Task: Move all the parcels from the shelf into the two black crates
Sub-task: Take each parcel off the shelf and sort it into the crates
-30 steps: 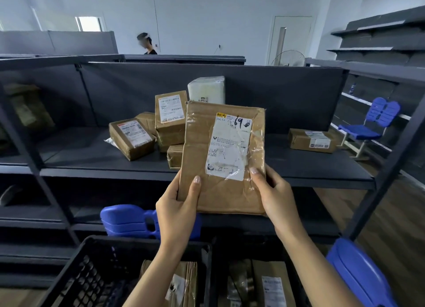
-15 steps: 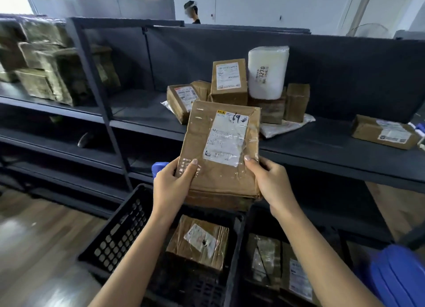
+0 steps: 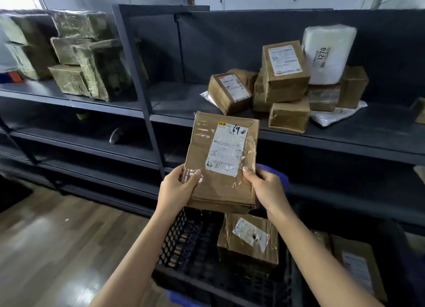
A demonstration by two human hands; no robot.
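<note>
both hands hold one flat brown cardboard parcel (image 3: 222, 162) upright in front of the dark metal shelf (image 3: 345, 134), its white label with "69" handwritten at the top facing the camera. the left hand (image 3: 178, 188) has its grip closed on the parcel's lower left edge, thumb laid over the taped front; the right hand (image 3: 268, 187) has its grip closed on the lower right edge, thumb beside the label's corner. the parcel hangs just above the left black crate (image 3: 184, 237), which already contains a brown box with a torn label (image 3: 249, 240). the right black crate (image 3: 296, 272) stands touching it, with a flat labelled parcel (image 3: 358, 263) inside. on the shelf behind, a heap of brown boxes (image 3: 282, 81) remains, topped by a white wrapped packet marked 3270 (image 3: 326, 54). further left on the same shelf level sits a blurred stack of tape-wrapped boxes (image 3: 78, 54). the floor is wood-look planking (image 3: 57, 237).
</note>
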